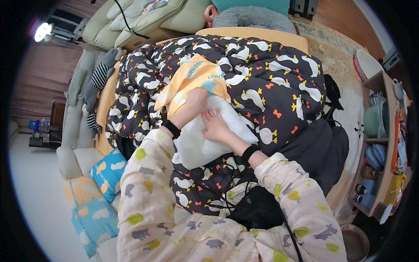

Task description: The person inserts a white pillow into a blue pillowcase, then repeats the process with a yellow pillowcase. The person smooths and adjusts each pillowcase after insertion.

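Note:
A white pillow insert [199, 144] lies on a dark duvet [252, 98] patterned with white ducks. Its far end runs under a yellow pillowcase [196, 75] that bears writing and a blue shape. My left hand [195, 100] is closed on the near edge of the pillowcase, its fingertips partly hidden. Just to the right and nearer to me, my right hand [216, 126] rests on the white insert with its fingers spread. Both wrists wear black bands.
Blue and yellow cushions [108, 172] lie at the left on a pale sofa. Plush toys [100, 75] line the bed's left side. A black bag [257, 208] with cables is close to my body. A wooden shelf unit [374, 140] stands at the right.

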Demonstrator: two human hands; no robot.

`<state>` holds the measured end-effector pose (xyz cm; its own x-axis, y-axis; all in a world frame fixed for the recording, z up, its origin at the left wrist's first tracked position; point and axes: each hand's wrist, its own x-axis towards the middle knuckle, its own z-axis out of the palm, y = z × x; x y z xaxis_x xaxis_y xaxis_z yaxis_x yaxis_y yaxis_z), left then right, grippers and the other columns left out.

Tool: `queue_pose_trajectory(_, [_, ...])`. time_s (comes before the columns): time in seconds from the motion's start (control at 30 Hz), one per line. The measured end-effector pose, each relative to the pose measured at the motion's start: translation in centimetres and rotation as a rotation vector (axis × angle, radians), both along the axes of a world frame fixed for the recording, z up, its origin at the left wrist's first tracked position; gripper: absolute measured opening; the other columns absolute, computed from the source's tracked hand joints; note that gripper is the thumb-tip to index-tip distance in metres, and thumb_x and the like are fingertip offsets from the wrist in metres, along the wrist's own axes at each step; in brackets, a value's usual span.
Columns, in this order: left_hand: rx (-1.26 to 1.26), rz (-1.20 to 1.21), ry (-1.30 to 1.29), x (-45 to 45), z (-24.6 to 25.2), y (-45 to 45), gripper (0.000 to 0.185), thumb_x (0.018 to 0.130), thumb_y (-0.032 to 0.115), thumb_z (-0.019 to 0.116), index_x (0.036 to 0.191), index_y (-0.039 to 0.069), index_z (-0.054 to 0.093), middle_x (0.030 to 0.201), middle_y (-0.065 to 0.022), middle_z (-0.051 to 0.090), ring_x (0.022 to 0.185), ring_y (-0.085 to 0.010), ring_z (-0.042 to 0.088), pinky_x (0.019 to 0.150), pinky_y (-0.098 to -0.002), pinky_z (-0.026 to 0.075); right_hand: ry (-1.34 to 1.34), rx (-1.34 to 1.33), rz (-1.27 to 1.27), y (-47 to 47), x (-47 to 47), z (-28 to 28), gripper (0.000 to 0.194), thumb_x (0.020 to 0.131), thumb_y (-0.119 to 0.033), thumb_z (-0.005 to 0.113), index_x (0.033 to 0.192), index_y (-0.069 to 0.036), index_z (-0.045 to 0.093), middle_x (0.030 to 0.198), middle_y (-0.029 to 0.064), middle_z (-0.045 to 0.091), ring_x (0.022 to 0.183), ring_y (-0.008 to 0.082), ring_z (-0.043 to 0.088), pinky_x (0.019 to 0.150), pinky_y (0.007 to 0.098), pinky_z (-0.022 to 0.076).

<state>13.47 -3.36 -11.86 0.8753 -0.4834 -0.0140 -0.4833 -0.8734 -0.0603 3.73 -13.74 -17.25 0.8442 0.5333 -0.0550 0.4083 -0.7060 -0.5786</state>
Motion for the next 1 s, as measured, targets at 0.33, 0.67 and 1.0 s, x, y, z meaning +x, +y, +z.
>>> queue_pose_trajectory(0.33, [-0.384, -0.264, 0.174, -6.3, -0.3, -1.4, 0.010, 0.077, 0.008, 0.058, 0.082, 0.001, 0.054, 0.079, -0.0154, 0.056, 0.079, -0.0332, 0.054, 0.072, -0.0407, 0.043, 0.347, 0.166, -0.117, 0.7, 1.6, -0.9, 0.045, 0.081, -0.028, 0.049, 0.122, -0.011, 0.049, 0.128, 0.0178, 0.048, 0.120, 0.0301, 0.043, 0.103, 0.0388, 0.0301])
queue_pose_trajectory(0.67, [-0.289, -0.119, -0.158, -8.0, -0.2, 2.7, 0.019, 0.078, 0.011, 0.059, 0.094, 0.000, 0.057, 0.083, -0.0143, 0.057, 0.088, -0.0306, 0.055, 0.082, -0.0372, 0.040, 0.016, 0.176, -0.208, -2.3, 2.8, -2.1, 0.052, 0.089, -0.046, 0.043, 0.117, -0.003, 0.054, 0.121, 0.0174, 0.054, 0.116, 0.0316, 0.046, 0.101, 0.0400, 0.0316])
queue_pose_trajectory(1.0, [-0.736, 0.591, 0.085, -8.8, -1.3, 14.5, 0.016, 0.082, 0.007, 0.061, 0.095, -0.003, 0.064, 0.087, -0.0103, 0.067, 0.076, -0.0144, 0.065, 0.070, -0.0244, 0.050, -0.260, -0.308, -0.272, 2.2, 0.0, 2.0, 0.052, 0.089, -0.028, 0.047, 0.124, 0.010, 0.042, 0.131, 0.0221, 0.043, 0.124, 0.0318, 0.038, 0.106, 0.0441, 0.0238])
